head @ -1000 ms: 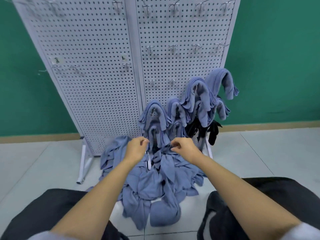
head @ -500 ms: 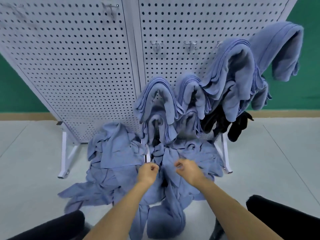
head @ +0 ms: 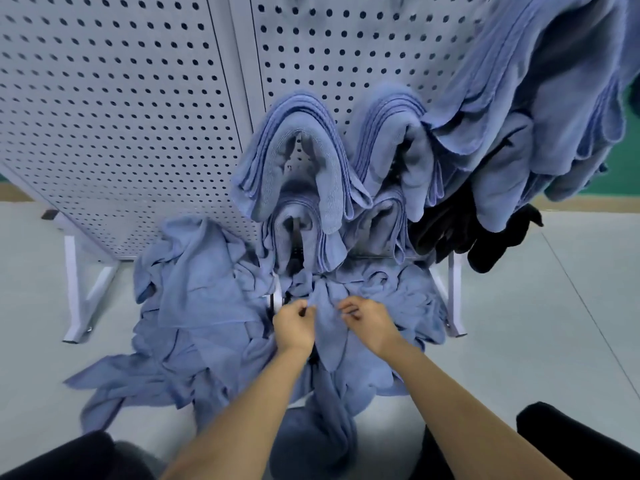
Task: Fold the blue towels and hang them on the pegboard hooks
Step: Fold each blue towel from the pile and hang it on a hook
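Towel (head: 327, 318) on floor pile | left hand (head: 293, 325) pinches it | right hand (head: 369, 320) pinches it, arms extended

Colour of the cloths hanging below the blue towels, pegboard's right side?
The soft hanging cloths are black; head view shows it.

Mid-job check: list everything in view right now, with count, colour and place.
pegboard panels: two, white, upright side by side at the back
folded towels: several bundles, blue, hung on the right panel
black cloths: count unclear, black, hanging low at right
loose towels: one pile, blue, on the floor at the pegboard's foot
floor: light grey tiles
wall: green, far right
knees: two, black trousers, bottom corners
left hand: pinching the loose towels, centre
right hand: pinching the loose towels, centre
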{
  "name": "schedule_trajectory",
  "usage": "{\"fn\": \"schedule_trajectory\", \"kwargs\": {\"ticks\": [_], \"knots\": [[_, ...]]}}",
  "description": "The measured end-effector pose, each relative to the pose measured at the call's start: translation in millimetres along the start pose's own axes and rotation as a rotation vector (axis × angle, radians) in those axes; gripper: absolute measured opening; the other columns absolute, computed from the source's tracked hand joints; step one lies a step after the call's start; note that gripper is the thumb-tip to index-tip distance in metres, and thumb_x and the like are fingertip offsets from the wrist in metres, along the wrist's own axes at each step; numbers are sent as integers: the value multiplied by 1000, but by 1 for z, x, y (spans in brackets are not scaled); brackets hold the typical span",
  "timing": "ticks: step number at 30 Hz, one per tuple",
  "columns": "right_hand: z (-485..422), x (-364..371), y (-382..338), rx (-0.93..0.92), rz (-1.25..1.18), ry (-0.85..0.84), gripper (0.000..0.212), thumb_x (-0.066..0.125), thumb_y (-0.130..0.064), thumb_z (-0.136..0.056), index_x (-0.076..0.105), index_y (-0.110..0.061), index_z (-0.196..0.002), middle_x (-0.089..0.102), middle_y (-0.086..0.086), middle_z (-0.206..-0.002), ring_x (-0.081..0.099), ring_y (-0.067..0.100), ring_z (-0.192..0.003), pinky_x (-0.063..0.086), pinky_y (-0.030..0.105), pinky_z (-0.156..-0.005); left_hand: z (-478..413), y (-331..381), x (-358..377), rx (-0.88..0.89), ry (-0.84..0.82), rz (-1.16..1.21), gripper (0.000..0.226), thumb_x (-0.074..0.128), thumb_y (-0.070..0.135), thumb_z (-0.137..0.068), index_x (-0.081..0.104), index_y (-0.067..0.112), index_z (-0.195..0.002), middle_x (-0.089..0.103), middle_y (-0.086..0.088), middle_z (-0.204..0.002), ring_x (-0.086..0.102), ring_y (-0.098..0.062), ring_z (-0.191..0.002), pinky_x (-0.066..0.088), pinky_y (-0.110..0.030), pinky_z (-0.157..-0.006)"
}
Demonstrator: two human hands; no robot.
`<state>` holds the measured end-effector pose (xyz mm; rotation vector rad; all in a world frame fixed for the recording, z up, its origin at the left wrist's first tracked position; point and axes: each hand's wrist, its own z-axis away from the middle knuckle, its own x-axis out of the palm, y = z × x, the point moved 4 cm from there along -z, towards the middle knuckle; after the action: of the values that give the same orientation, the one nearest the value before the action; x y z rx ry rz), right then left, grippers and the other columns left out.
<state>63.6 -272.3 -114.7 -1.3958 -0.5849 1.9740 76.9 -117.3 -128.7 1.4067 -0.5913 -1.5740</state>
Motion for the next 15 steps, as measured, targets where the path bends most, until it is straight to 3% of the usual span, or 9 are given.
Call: {"fn": "schedule_trajectory", "kwargs": {"ticks": [3,7,12,15], "knots": [[14,-15,-5,-8,-19,34,23,53,-1,-93,63,-2,-114,67,12,-109,62,19,-95,50,25,-87,14,21,-19,24,94,130,48,55,4,-92,33,20,-53,30,6,-50,27,-9,-52,28,-17,-48],[44,-40,-25,-17,-43,49,23,51,-4,-94,63,-5,-114,66,10,-104,60,17,-90,51,33,-89,34,50,-43,31,60,232,30,47,9,-98,40,13,-69,37,5,-61,35,-15,-63,32,-28,-62],[88,-82,-70,-94,-66,100,19,54,-5,-93,64,-9,-109,61,-4,-94,57,13,-89,44,20,-78,65,113,-84,59,-115,240,18,42,9,-97,55,13,-84,49,0,-72,41,-12,-64,33,-21,-53],[111,-110,-106,-184,-76,163,22,55,-1,-91,64,-4,-111,63,3,-96,59,17,-92,48,19,-83,88,163,-119,132,-210,237,20,46,5,-93,60,13,-81,50,4,-67,41,-9,-61,33,-19,-53]]}}
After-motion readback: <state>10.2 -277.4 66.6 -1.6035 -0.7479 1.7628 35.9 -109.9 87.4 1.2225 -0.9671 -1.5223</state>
